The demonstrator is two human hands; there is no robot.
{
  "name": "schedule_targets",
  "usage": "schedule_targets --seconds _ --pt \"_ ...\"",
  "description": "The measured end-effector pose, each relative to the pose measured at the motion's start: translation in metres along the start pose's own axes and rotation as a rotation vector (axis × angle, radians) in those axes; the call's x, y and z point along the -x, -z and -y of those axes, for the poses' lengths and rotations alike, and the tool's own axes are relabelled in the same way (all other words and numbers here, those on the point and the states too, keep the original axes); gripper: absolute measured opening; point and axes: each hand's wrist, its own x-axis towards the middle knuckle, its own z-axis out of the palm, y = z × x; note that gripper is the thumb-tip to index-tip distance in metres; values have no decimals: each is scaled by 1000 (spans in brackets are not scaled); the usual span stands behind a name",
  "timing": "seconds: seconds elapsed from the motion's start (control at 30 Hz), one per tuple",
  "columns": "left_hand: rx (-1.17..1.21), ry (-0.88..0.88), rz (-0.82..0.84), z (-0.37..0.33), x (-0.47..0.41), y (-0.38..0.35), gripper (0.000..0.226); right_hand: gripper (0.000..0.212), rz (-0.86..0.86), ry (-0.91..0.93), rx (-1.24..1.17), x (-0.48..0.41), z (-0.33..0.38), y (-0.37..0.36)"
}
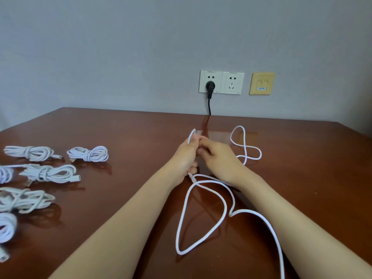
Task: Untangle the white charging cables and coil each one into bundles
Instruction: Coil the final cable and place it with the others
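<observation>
A loose white charging cable (225,200) lies in wide loops on the brown table (124,137). It curls into a figure-eight (246,147) to the right of my hands and runs off the bottom edge. My left hand (186,158) is shut on the cable, with a small loop sticking up above its fingers and a connector end hanging below the palm. My right hand (218,156) meets the left one fingertip to fingertip and pinches the same cable. Several coiled white bundles (88,154) lie in a group at the left.
The table's far edge meets a grey wall with two white sockets (221,82) and a yellow data port (262,83). A black plug (210,86) hangs from the left socket, its cord dropping behind the table. Bundles reach the table's left edge (8,228).
</observation>
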Motion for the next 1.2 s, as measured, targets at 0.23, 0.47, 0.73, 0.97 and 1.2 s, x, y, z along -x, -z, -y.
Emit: schedule_targets --seconds 0.23,0.47,0.73,0.97,1.2 --pt "43 10 -78 1 0 -8 41 19 -118 -43 -68 2 -7 -5" --pt "395 -44 -243 -7 -1 6 44 19 5 -52 -125 1 3 -15" --pt "644 10 -238 -15 0 26 38 11 -34 -53 103 4 -3 2" --pt "578 37 -89 -17 -2 24 40 15 -19 281 470 7 5 7" --pt "415 161 -63 -22 -3 40 39 13 -2 107 249 7 0 22"
